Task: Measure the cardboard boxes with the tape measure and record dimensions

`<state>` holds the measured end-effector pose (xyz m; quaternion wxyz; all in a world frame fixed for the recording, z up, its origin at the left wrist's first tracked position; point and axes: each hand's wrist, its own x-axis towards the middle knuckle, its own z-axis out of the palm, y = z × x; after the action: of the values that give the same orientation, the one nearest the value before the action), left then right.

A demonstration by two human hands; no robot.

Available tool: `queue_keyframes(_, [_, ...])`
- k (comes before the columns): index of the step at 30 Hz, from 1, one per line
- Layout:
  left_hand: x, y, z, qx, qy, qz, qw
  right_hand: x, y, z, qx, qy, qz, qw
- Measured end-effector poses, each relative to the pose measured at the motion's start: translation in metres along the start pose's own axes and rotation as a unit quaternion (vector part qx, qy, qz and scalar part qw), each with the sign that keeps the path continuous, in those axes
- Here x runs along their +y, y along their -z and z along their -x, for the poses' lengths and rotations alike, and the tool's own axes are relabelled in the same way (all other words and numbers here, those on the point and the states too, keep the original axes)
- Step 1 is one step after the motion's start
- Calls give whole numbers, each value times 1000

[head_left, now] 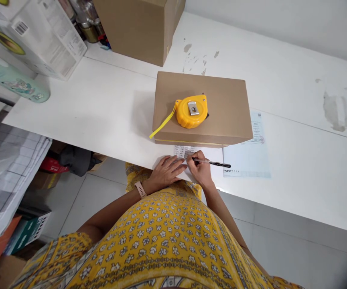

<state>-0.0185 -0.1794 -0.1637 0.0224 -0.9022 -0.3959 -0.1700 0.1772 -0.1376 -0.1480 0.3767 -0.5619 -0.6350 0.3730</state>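
The right hand (201, 168) seems to be writing, its fingers pinched on the pen (217, 163), whose barrel points to three o'clock. Another stroke calls for steady paper (179, 151), lying at ten o'clock from those fingers; the left hand (167, 171) rests flat at nine, fingers slightly spread.

One pen (212, 163), one tape measure (192, 111)

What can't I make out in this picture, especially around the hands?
In the head view:
Writing on the small sheet: too small to read.
Tip of the black pen: lost among the fingers of the right hand.
Part of the pale blue sheet: covered by the cardboard box.
Upper part of the large carton: cut off by the top edge.
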Motion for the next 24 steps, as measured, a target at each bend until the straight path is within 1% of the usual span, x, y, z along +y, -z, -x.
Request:
queue_keyframes(4, [0,0,0,-21,7,4,1000,1,0,-1,19,9,-7,1000])
queue_keyframes(8, [0,-1,0,-7,2,-4,1000,3,0,-1,29,9,4,1000])
queue_keyframes(11, [0,-1,0,-2,0,-6,1000,4,0,-1,27,11,15,999])
queue_keyframes(16, [0,-1,0,-24,5,-8,1000,5,-1,-1,22,15,11,1000])
queue_keyframes(20, [0,0,0,-11,1,-13,1000,5,0,-1,16,14,-4,1000])
queue_keyframes(24, [0,0,0,-13,0,-9,1000,4,0,-1,19,10,-7,1000])
